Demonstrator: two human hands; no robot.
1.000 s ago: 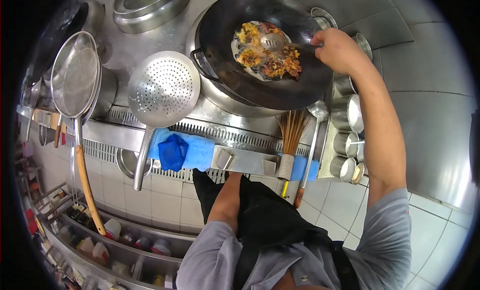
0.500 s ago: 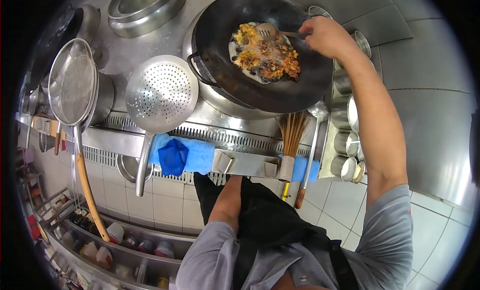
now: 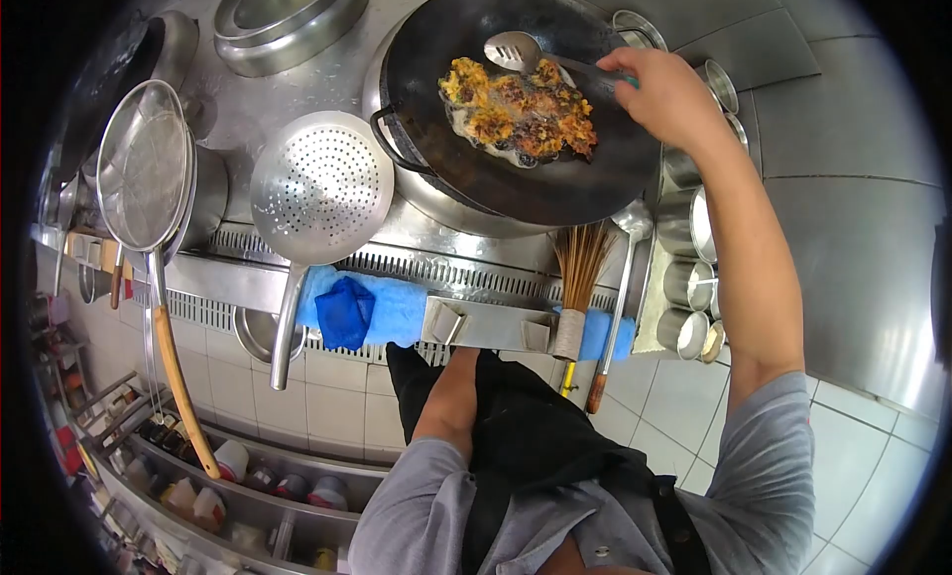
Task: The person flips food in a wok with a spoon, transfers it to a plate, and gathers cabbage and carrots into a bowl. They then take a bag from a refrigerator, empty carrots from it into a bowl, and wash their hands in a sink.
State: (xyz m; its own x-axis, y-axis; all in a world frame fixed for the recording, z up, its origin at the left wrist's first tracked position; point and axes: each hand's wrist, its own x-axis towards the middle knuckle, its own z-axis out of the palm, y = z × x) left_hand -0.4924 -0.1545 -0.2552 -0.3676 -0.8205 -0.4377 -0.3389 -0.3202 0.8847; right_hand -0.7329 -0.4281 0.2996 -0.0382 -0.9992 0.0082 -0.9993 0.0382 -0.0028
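Observation:
My right hand [image 3: 650, 87] is closed round the handle of a slotted spoon [image 3: 516, 50] above the wok's right side. The spoon's head is just past the upper edge of a browned yellow, egg-like food [image 3: 521, 114], apart from most of it. That food lies in bubbling oil in the middle of a large black wok [image 3: 426, 64]. My left forearm [image 3: 453, 402] runs down to the counter's front edge; the hand itself is hidden.
Left of the wok sit a perforated ladle [image 3: 322, 183] and a wire strainer [image 3: 146, 169]. A bamboo brush [image 3: 575, 268] and a long ladle [image 3: 627, 263] lean at the front. Metal pots [image 3: 684, 283] line the right. A blue cloth [image 3: 344, 312] hangs in front.
The slotted spoon has moved up and left, off the food to its upper edge. My right hand has shifted slightly right and down. The food has slid a little left.

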